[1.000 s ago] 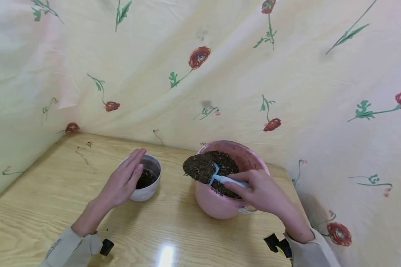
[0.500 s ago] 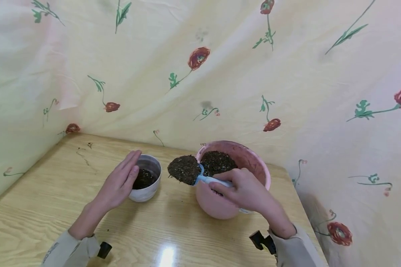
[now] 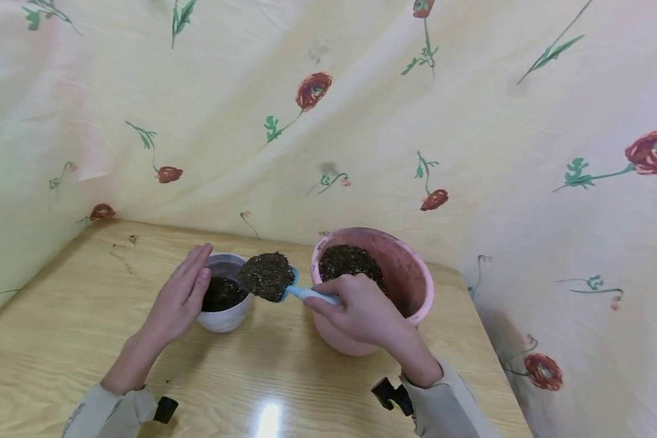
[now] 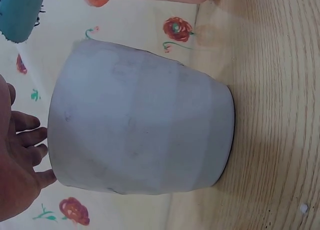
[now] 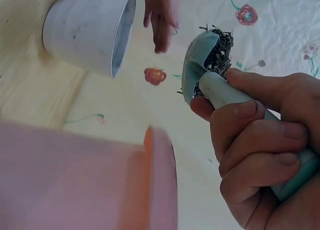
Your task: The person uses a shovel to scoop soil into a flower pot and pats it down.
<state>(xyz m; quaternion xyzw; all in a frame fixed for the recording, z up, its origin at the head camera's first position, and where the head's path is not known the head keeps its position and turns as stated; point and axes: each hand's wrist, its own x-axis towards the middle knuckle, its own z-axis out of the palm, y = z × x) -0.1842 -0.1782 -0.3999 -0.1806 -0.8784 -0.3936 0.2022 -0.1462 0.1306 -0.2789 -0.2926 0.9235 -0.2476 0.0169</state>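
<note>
My right hand [image 3: 361,309] grips the handle of a light blue trowel [image 5: 225,90], its fingers curled round it. Dark soil [image 3: 267,275] is heaped on the blade, which hangs beside and partly over the right rim of a small white pot [image 3: 225,319]. Some soil lies inside that pot. My left hand [image 3: 176,298] has straight fingers and stands at the pot's left rim; in the left wrist view its fingertips are close to the rim, and contact is hard to judge. A larger pink pot [image 3: 339,337] with soil in it stands behind my right hand.
Both pots stand on a light wooden table [image 3: 208,389]. A flowered cloth [image 3: 252,152] hangs behind the table and along its left side. Small dark crumbs [image 3: 121,258] lie at the back left.
My right hand has carried the loaded trowel leftwards, from above the pink pot to the white pot's rim. My left hand stays by the white pot. The head view has shifted slightly.
</note>
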